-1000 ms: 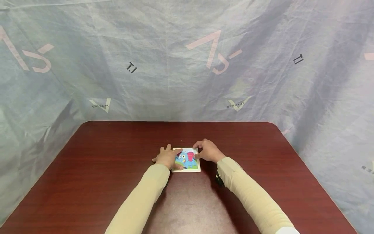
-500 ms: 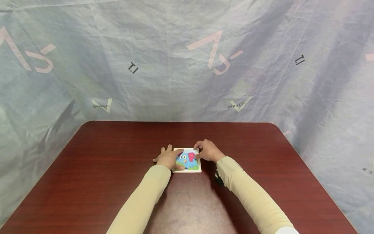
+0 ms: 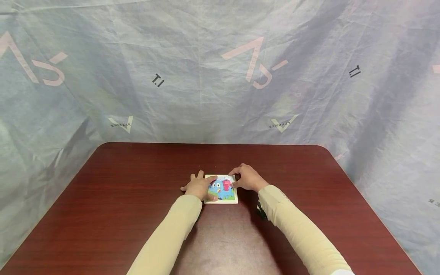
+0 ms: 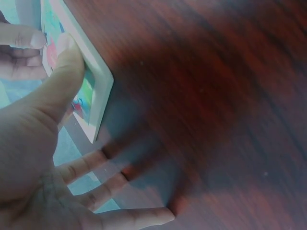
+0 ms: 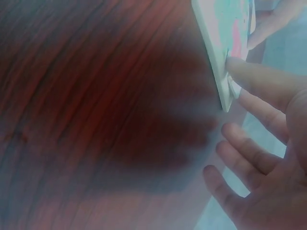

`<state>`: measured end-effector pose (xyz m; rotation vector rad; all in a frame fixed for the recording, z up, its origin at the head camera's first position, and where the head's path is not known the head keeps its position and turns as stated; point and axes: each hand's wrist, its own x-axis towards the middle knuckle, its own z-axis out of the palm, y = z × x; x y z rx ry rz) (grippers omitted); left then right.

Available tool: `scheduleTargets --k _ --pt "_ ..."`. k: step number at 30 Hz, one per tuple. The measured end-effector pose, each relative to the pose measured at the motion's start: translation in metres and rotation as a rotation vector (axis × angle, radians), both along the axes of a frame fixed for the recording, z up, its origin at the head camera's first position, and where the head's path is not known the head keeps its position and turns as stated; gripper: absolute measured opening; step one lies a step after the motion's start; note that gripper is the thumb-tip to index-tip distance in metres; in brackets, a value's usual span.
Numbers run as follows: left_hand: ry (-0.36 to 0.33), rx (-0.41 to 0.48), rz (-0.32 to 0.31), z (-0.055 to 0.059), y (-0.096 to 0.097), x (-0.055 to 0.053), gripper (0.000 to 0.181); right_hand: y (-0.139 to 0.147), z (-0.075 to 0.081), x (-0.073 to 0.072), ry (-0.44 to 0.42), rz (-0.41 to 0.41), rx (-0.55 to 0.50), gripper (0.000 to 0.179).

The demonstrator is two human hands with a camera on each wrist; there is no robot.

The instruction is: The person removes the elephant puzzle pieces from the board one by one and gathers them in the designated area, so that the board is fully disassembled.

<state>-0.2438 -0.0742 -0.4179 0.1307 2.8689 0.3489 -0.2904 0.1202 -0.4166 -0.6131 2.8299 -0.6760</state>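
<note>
A small square jigsaw puzzle (image 3: pixel 225 194) showing a blue elephant with pink ears lies in a white frame tray (image 3: pixel 223 202) on the table. My left hand (image 3: pixel 198 186) is spread over the tray's left side, thumb and index finger resting on it while the other fingers reach onto the tabletop. At the upper right corner my right hand (image 3: pixel 248 178) pinches a pale puzzle piece (image 5: pixel 233 87) between thumb and index finger. The piece stands at a slant by the tray's edge in the right wrist view. My other right fingers are spread beyond the corner.
The dark red wooden table (image 3: pixel 137 168) extends around the tray on every side. A grey printed cloth (image 3: pixel 199 95) hangs behind and beside it. A small dark object (image 3: pixel 262 211) shows under my right sleeve near the wrist.
My right thumb has shifted slightly right, toward the tray's edge, uncovering more of the pink ear. The left hand keeps its place on the tray; the whole view has drifted a little.
</note>
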Motion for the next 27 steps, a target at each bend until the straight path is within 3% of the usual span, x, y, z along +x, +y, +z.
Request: scheduleTargets --k 6,27 --pt "-0.014 0.001 0.001 -0.0008 0.0003 -0.0019 0.082 0.0039 -0.0015 0.0004 0.021 0.008 -0.003 0.030" --pt "-0.007 0.019 0.005 0.0041 -0.0003 0.0046 0.079 0.0009 -0.0031 0.0021 0.041 -0.145 0.040 0.027"
